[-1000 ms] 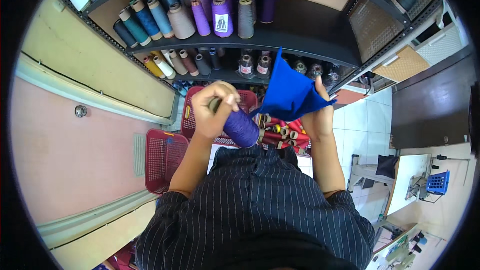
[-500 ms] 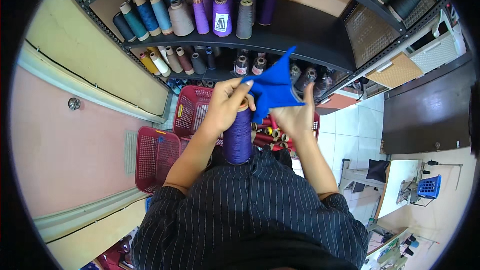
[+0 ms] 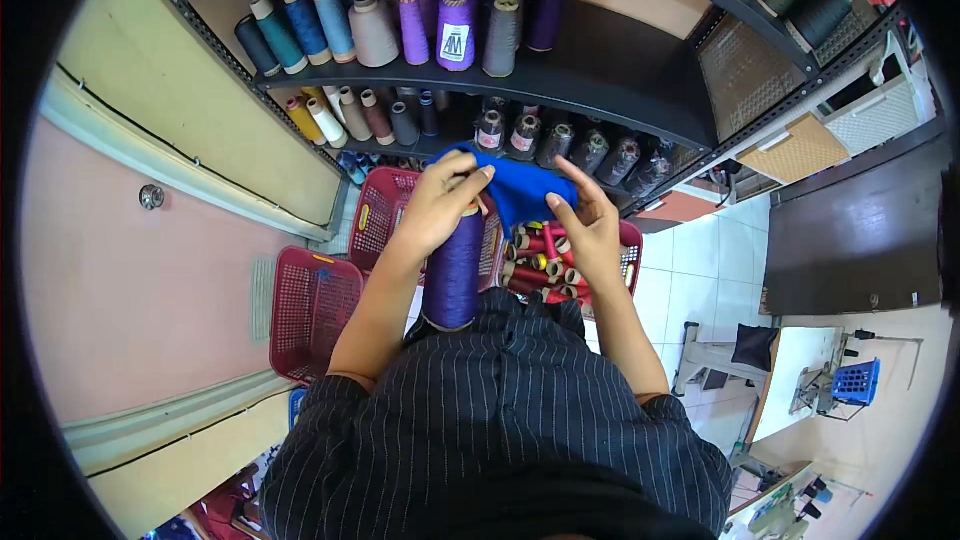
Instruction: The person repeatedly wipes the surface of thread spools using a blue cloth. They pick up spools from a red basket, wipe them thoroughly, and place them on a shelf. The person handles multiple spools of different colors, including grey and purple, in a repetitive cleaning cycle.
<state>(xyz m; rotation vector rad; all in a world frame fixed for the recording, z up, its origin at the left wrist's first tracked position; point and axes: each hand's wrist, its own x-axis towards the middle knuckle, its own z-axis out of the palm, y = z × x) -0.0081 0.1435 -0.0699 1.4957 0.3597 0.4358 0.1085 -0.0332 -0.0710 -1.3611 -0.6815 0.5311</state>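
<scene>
In front of my chest, a tall purple cone of thread point(image 3: 452, 275) hangs upright from my left hand point(image 3: 440, 202), whose fingers are closed round its top. The same hand also grips the left part of a blue cloth point(image 3: 525, 190), just above and right of the cone. The cloth's right end lies between the thumb and fingers of my right hand point(image 3: 590, 235); its index finger sticks out. What the left fingertips do behind the cone's tip is hidden.
Ahead, a black shelf point(image 3: 620, 70) carries many thread cones in purple, grey, blue and green. Below my hands stand red plastic baskets point(image 3: 310, 315), one holding red spools point(image 3: 530, 270). A pink door point(image 3: 160, 280) is at left; a sewing table point(image 3: 800, 370) is at right.
The cone and my left hand have shifted a little left. My right hand, spread open behind the cloth before, has closed on its right end; the cloth's raised corner has dropped.
</scene>
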